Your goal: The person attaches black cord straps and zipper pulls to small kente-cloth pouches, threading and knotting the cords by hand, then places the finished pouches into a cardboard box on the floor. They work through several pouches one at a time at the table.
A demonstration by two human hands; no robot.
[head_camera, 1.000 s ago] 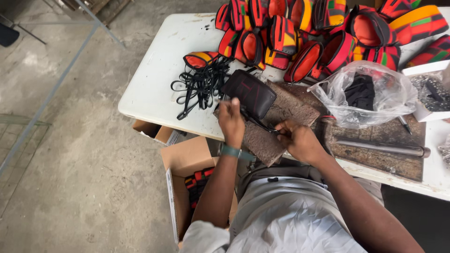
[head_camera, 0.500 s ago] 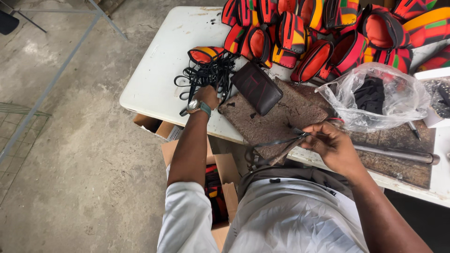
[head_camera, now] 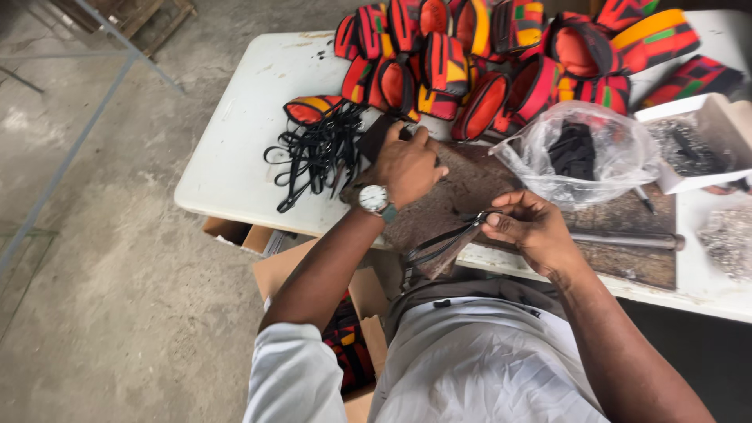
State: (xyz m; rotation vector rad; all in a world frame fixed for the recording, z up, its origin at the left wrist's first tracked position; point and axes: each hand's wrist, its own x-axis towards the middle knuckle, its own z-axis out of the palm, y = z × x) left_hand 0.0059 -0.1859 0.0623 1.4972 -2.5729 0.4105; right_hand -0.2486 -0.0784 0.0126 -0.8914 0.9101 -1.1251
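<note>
My left hand (head_camera: 409,166), with a watch on its wrist, is closed over a small dark pouch (head_camera: 376,135) lying on the brown work board (head_camera: 619,258). Just left of it lies a tangle of thin black straps (head_camera: 317,153) on the white table (head_camera: 235,168). My right hand (head_camera: 529,227) pinches the metal end of a black strap (head_camera: 439,247), which hangs down over the board's front edge toward my lap.
A heap of red, orange and green patterned pouches (head_camera: 501,55) fills the table's back. A clear plastic bag (head_camera: 580,153) holds dark pieces. A white tray (head_camera: 693,141) of small parts and a metal rod (head_camera: 627,239) lie right. Open cardboard boxes (head_camera: 313,274) stand below.
My left hand went from the dark pouch to the strap tangle and has come back onto the pouch. My right hand has lifted a black strap off the board.
</note>
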